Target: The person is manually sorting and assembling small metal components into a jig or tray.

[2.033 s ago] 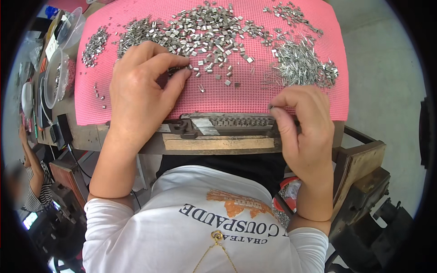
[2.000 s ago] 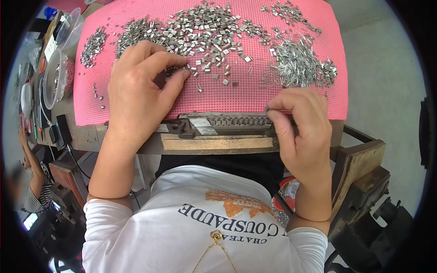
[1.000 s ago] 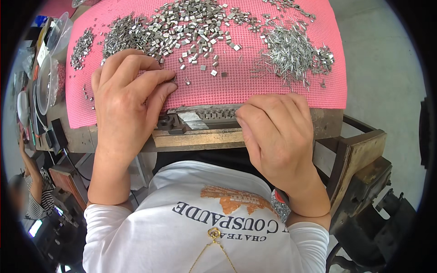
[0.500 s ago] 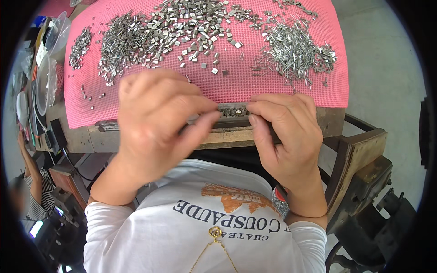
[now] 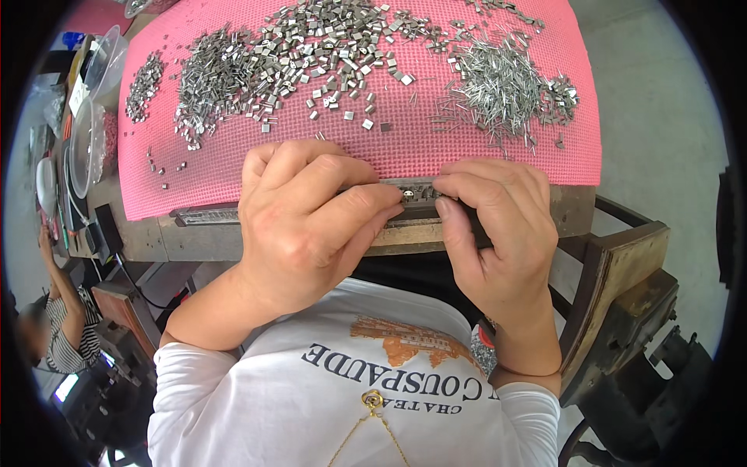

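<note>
A long, dark metal bar-like fixture (image 5: 212,215) lies along the table's front edge. Between my hands, a small silver metal piece with two holes (image 5: 408,194) sits in it among other small parts. My left hand (image 5: 307,218) has thumb and forefinger pinched together at the fixture, just left of that piece; anything between the tips is too small to make out. On the right side, my right hand (image 5: 502,226) curls its thumb and forefinger close together at the fixture. What those fingertips grip, if anything, is hidden.
On the pink mesh mat (image 5: 257,171) lie heaps of small metal blocks (image 5: 342,50), thin metal pins (image 5: 498,86) and tiny pieces (image 5: 142,87). Clear plastic tubs (image 5: 82,148) stand at the left. A black machine (image 5: 622,342) is at right; another person (image 5: 66,327) sits at left.
My left hand has moved right and down to the fixture, its fingertips now together. My right hand stays at its spot on the fixture. The whole view has shifted slightly.
</note>
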The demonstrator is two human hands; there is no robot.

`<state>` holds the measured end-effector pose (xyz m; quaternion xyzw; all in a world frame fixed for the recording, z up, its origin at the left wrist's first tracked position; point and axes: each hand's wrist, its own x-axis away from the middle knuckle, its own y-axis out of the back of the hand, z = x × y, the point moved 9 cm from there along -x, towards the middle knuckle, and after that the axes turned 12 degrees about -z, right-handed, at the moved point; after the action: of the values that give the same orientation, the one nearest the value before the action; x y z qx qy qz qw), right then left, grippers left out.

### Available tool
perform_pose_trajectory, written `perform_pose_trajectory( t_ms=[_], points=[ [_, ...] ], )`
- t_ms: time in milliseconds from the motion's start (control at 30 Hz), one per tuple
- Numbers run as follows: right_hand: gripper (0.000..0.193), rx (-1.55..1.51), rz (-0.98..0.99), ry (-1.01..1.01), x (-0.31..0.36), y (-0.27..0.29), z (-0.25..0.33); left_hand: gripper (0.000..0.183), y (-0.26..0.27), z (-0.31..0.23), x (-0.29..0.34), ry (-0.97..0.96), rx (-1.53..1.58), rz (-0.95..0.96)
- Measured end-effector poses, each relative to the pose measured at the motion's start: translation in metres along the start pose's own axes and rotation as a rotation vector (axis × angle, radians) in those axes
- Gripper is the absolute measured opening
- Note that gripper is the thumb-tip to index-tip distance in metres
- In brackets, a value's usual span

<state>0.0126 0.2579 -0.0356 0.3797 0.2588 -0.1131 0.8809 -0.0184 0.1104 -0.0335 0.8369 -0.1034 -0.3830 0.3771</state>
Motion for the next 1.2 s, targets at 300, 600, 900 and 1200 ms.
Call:
perform_pose_trajectory(
  t_ms=[300,600,900,1200],
  points=[
    [0.018,0.067,0.006,0.076,-0.029,-0.01,0.004,0.029,0.009,0.01,-0.003,0.11,0.077,-0.014],
    [0.013,0.209,0.053,0.129,-0.045,-0.045,0.008,0.013,0.01,0.052,-0.023,0.147,-0.152,-0.032],
    [0.013,0.161,0.128,0.2,-0.053,-0.051,0.007,0.008,0.003,0.058,-0.029,0.179,-0.123,0.002],
    [0.01,0.093,0.175,0.365,-0.058,-0.061,0.009,0.019,0.013,0.059,-0.024,0.195,-0.096,0.008]
  ],
)
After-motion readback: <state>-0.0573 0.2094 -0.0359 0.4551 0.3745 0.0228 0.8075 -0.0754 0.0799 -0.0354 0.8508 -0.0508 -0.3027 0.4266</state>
